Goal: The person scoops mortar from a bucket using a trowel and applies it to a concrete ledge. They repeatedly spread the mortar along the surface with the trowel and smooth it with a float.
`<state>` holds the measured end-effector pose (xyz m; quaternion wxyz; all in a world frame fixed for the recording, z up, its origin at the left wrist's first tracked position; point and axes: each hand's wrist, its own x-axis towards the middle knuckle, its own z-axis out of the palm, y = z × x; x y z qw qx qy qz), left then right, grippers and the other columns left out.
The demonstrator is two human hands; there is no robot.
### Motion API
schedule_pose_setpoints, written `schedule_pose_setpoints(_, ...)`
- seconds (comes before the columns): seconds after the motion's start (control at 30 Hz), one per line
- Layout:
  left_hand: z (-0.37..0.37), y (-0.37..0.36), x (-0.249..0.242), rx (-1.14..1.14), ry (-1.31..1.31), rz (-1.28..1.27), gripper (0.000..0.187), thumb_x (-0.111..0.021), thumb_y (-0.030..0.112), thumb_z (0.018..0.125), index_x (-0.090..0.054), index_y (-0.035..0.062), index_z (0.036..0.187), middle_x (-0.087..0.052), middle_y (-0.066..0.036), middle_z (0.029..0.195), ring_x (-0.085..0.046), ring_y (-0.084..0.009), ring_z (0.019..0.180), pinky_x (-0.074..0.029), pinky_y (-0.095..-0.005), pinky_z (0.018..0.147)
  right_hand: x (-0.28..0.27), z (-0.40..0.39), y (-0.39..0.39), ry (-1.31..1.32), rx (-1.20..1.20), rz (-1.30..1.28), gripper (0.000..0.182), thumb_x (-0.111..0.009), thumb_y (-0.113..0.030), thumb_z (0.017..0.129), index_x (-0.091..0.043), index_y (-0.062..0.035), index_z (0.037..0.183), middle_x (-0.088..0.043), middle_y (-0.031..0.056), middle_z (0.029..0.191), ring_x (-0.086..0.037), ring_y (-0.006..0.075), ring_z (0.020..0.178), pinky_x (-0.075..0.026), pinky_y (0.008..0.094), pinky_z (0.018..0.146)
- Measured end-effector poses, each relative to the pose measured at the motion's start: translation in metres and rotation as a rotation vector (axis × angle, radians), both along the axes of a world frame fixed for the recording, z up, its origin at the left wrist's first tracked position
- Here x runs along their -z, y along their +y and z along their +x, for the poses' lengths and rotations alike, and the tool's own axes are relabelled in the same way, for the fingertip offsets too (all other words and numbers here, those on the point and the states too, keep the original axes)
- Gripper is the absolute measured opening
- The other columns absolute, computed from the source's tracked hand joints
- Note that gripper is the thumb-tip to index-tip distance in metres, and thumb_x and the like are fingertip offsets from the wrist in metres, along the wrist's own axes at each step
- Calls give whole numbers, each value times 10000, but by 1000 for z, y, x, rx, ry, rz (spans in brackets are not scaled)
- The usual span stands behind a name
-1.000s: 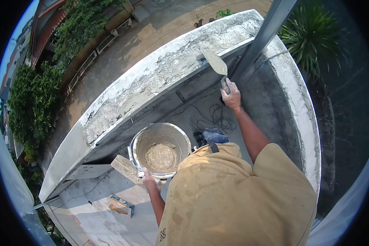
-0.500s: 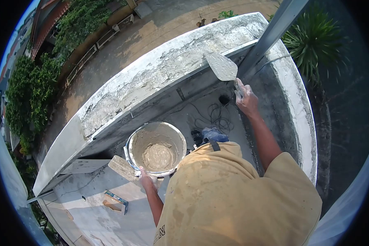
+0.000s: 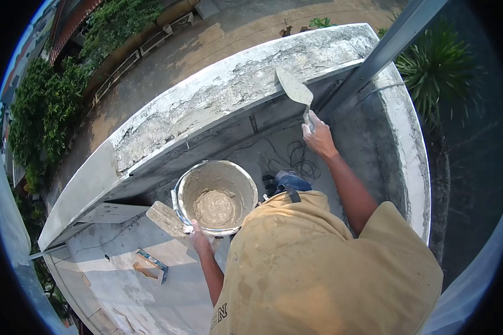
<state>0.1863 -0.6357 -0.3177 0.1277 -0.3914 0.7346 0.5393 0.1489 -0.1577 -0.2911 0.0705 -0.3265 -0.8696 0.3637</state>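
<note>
A trowel is held by its handle in my right hand; its blade reaches over the inner edge of the rough, curved wall top. My left hand is closed at the rim of a bucket, with a flat, mortar-coated float beside it. Whether the fingers grip the float, the rim or both is hard to make out. Wet grey mortar lies in a mound inside the bucket.
A metal post slants across the wall near my right hand. Coiled cable lies on the floor beyond my feet. An opened box rests on the lower left floor. Plants and paving lie outside the wall.
The trowel and my right hand have moved slightly left and down, and the blade's face has turned, showing less mortar. My left hand stays at the bucket rim. The view has shifted slightly.
</note>
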Motion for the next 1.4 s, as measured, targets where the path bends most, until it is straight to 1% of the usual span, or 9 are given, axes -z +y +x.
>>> schedule_pose_setpoints(0.23,-3,-10,-1,-21,26,29,661,-544,461,953,-490,-83,1325,-581,-148,1267,-558,-243,1096,-426,-356,946,-6,-28,-87,201,-304,-171,581,-620,-225,863,-454,15,1365,-644,259,1109,-636,391,1019,-479,407,896)
schedule_pose_setpoints(0.27,-1,-15,-2,8,39,16,663,-544,463,953,-492,-85,1323,-583,-152,1263,-559,-244,1091,-427,-357,943,-28,-28,-82,122,-210,-385,541,-623,-224,860,-499,42,1314,-582,283,1225,-544,387,1189,-400,376,1015)
schedule_pose_setpoints(0.33,6,-22,1,66,56,-3,667,-544,467,952,-496,-89,1318,-588,-158,1255,-560,-246,1082,-428,-358,939,-37,-24,-56,96,-58,-582,539,-621,-210,897,-462,32,1352,-646,120,808,-621,174,603,-507,306,547)
schedule_pose_setpoints(0.37,7,-21,-8,79,35,-43,669,-549,475,948,-513,-92,1301,-595,-161,1240,-564,-246,1072,-430,-358,931,-34,-23,-41,219,46,-656,544,-607,-210,913,-437,27,1371,-541,25,671,-485,75,454,-403,257,390)
schedule_pose_setpoints(0.47,11,-34,-12,91,-54,-110,673,-555,482,943,-526,-97,1285,-605,-158,1225,-568,-245,1063,-432,-355,926,-33,-20,8,227,247,-534,569,-585,-230,927,-400,18,1404,-511,15,661,-461,69,461,-398,254,389)
schedule_pose_setpoints(0.6,17,-49,-10,18,37,-20,693,-558,483,940,-505,-108,1298,-581,-164,1260,-560,-246,1063,-431,-353,931,20,-34,26,278,180,-207,572,-624,-254,890,-451,41,1349,-646,186,916,-642,291,751,-515,365,676)
schedule_pose_setpoints(0.67,15,-51,-14,-32,16,-40,700,-554,484,941,-496,-113,1302,-566,-166,1281,-557,-242,1060,-429,-352,934,7,-44,-8,311,177,-92,561,-653,-259,855,-497,46,1300,-599,307,1159,-585,428,1081,-446,418,951)
schedule_pose_setpoints(1.13,20,-51,-56,53,-98,-157,689,-560,477,938,-523,-135,1252,-571,-154,1245,-524,-223,1084,-408,-334,947,152,-74,-62,269,195,157,494,-606,-141,851,-407,16,1275,-530,241,1089,-554,433,998,-477,480,817)
schedule_pose_setpoints(1.4,3,-59,-57,-11,-107,-89,630,-561,413,953,-496,-114,1292,-563,-138,1266,-529,-226,1090,-409,-342,958,141,70,-107,248,164,109,474,-623,-155,863,-449,19,1268,-575,245,1081,-595,441,935,-497,453,775)
